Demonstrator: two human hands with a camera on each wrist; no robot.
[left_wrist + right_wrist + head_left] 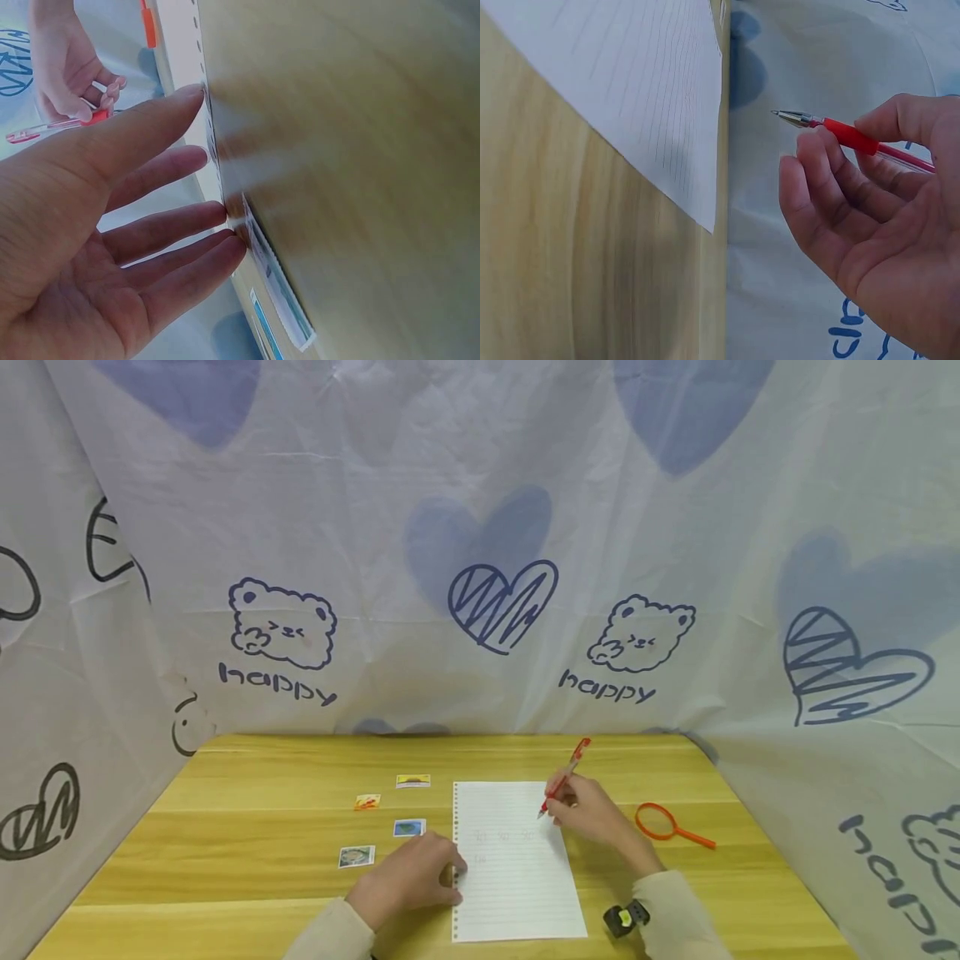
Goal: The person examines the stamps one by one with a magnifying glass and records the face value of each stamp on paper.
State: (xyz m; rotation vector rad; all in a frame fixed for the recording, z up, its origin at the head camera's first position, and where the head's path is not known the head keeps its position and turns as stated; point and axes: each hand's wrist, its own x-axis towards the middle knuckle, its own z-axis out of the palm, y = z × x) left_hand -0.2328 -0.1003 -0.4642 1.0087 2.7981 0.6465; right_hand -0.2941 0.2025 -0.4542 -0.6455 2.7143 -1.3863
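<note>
A lined sheet of loose-leaf paper (517, 893) lies on the wooden table, with holes down its left edge and faint writing in its upper half. My right hand (581, 810) pinches a red pen (564, 778) between thumb and fingers over the upper right of the sheet. In the right wrist view the pen's metal tip points away from the hand, apart from the paper. My left hand (416, 872) rests at the sheet's left edge, its fingers loosely extended and its thumb at the punched margin. In the left wrist view nothing is gripped in that hand (112, 247).
Several small stamps lie left of the sheet, among them a blue one (409, 827) close to the left hand and a yellow one (413, 781) farther back. An orange magnifying glass (675, 828) lies to the right. A printed cloth (390, 693) hangs behind the table.
</note>
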